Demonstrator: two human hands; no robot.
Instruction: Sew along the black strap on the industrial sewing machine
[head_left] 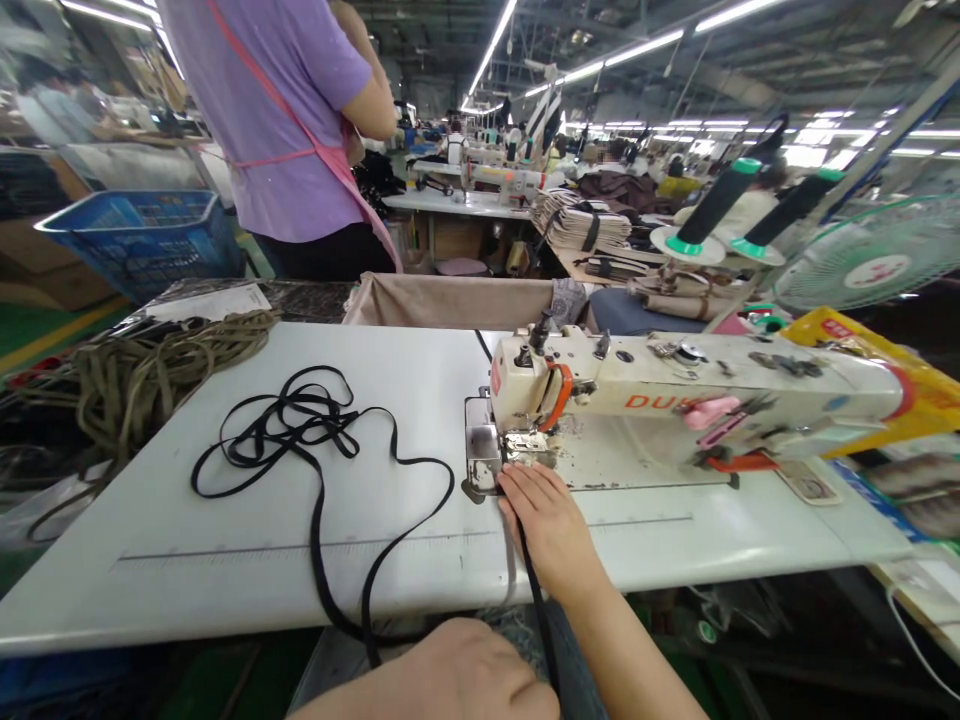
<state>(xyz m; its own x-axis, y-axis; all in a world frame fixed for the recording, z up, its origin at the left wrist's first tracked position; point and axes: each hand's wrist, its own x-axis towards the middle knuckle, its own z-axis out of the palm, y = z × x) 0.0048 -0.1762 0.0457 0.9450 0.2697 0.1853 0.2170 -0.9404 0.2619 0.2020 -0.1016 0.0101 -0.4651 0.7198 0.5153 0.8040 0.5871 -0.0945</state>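
Right hand (551, 525) near table (187, 580) edge

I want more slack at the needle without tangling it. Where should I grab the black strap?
Probably pinch the black strap on its single open arc just left of the sewing machine, coming from above across its flat width. There it lies flat and alone on the table. The loops farther left cross each other, and the right hand covers the stretch by the needle.
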